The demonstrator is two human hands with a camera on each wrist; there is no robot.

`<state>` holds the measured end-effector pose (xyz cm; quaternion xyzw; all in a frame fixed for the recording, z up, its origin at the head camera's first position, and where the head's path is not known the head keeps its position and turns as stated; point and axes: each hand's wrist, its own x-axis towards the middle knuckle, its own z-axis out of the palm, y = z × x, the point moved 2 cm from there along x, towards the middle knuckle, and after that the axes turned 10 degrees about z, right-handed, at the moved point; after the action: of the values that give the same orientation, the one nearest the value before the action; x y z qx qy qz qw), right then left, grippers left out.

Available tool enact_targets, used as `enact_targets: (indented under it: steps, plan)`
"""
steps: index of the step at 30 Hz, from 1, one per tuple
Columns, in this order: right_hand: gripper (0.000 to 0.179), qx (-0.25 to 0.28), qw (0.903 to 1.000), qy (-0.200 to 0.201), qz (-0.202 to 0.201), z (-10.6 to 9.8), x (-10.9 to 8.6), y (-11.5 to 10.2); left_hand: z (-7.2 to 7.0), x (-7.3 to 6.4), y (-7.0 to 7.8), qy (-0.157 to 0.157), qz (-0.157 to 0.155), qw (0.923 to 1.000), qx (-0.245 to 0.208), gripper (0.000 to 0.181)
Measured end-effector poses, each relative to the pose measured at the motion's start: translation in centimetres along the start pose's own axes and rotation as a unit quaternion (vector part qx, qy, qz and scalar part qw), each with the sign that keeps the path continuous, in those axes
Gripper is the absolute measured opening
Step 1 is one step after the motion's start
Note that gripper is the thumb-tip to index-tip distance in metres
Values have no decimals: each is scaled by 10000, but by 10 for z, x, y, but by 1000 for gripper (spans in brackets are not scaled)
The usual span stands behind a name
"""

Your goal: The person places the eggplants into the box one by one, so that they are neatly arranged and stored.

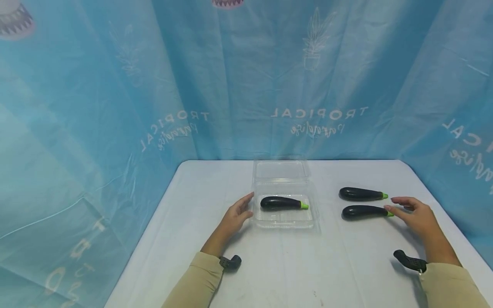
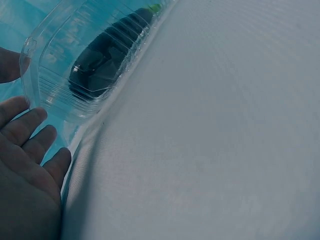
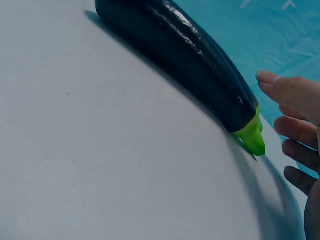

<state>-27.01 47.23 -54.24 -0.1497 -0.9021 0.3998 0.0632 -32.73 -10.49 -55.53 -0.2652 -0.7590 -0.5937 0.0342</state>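
A clear plastic clamshell container [image 1: 285, 224] lies with its lid [image 1: 281, 169] folded back. Inside it rests a dark eggplant [image 1: 280, 202] with a green stem, also visible through the ribbed wall in the left wrist view. At the container's left edge is my left hand [image 1: 233, 217], thumb and fingers spread and relaxed, fingertips right at the rim [image 2: 31, 82]. Two more eggplants lie to the right, a farther one [image 1: 360, 193] and a nearer one [image 1: 363, 211]. My right hand [image 1: 417, 216] hovers by the nearer one's green stem [image 3: 251, 136], fingers loosely bent and apart from each other.
A white-covered table [image 1: 292, 269] carries everything. Blue printed curtains [image 1: 246, 85] hang behind it and along both sides. Each wrist wears a black camera mount, one on the left wrist [image 1: 231, 262] and one on the right wrist [image 1: 410, 261].
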Motion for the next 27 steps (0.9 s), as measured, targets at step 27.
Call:
enact_targets:
  steps: [27]
  plan:
    - [54,-398,9978,-439,-289,22,8,-4,1,-1,4,-2,-288,9995,126,65]
